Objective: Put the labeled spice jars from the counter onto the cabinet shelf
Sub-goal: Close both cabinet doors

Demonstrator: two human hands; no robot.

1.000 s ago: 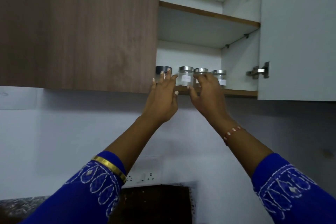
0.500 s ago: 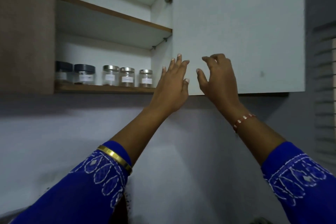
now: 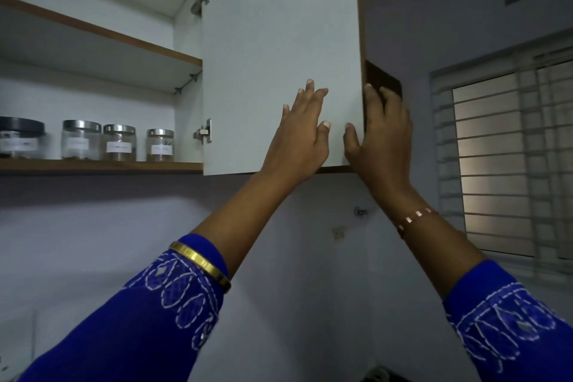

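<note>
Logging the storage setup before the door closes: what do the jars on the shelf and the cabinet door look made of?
Spice jars: clear glass or plastic, can't tell which; three have shiny metal-look lids, one a matte black lid. Cabinet door: smooth matte white laminate inside, wood-grain brown edge, likely laminated board.

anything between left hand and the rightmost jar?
Head view: only the open door's bare inner face and its lower hinge between left hand and rightmost jar.

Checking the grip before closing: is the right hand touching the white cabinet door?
Touching: the head view shows the right hand wrapped around the white cabinet door edge.
</note>
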